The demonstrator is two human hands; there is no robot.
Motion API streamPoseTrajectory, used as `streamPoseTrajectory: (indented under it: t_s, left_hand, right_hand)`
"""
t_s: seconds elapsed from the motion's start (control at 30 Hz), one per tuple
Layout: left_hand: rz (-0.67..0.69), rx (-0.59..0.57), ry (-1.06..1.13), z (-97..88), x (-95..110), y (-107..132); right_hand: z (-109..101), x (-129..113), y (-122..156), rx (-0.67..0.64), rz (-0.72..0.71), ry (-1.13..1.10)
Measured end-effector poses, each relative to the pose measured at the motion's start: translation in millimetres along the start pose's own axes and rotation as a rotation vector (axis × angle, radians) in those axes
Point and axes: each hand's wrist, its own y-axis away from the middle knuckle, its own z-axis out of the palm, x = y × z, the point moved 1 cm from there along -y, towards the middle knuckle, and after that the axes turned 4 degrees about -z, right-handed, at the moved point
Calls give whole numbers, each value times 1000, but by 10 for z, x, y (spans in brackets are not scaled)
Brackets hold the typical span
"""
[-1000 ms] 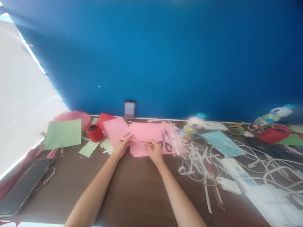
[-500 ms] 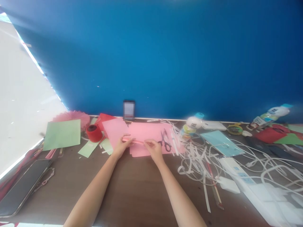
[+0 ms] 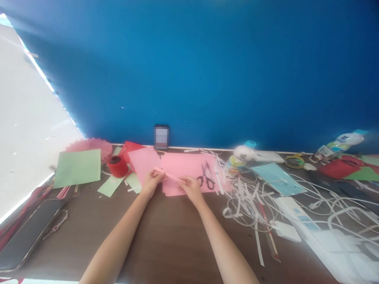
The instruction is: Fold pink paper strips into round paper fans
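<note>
A narrow pink paper strip (image 3: 168, 175) is held between both hands above the brown table (image 3: 166, 232). My left hand (image 3: 151, 182) pinches its left end and my right hand (image 3: 191, 187) pinches its right end; the strip tilts down toward the right. Under the hands lie pink paper sheets (image 3: 183, 165). Black-handled scissors (image 3: 206, 176) rest on the pink sheet just right of my right hand.
A red tape roll (image 3: 117, 165), green paper (image 3: 77, 167) and a pink pleated fan (image 3: 90, 145) lie at the left. A phone (image 3: 161, 137) leans on the blue wall. White paper strips (image 3: 245, 193), a glue bottle (image 3: 241, 155), cables and a power strip (image 3: 310, 230) fill the right. Another phone (image 3: 28, 232) lies front left.
The two hands have drawn closer together along the strip, and the strip has tilted, its left end now higher than its right.
</note>
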Motion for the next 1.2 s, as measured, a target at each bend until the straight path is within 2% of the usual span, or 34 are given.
streamPoseTrajectory:
  t_s: [0.1,0.33,0.43,0.6,0.7,0.9,1.07,1.2]
  left_hand:
    - [-5,5,0,15,-2,4]
    - [47,-7,43,30,41,31]
    - [97,-18,-10,24,68,47]
    - [161,2,-208,-25,87,29]
    - [128,-2,-268,-46,82,10]
    - [96,-14,-351,-49,66,6]
    - [66,-71,-395,-60,86,26]
    - [114,-106,-417,-54,89,36]
  right_hand:
    - [4,-24,18,-6,-13,0]
    - [39,-44,57,29,-225,78]
    - [17,-70,55,53,-274,90]
    - [-66,-75,38,113,-172,106]
    - [-107,-51,21,136,-112,97]
    - [-146,-16,-5,118,-97,61]
    - [-185,-31,2,123,-31,148]
    - [-205,-79,-1,197,-127,298]
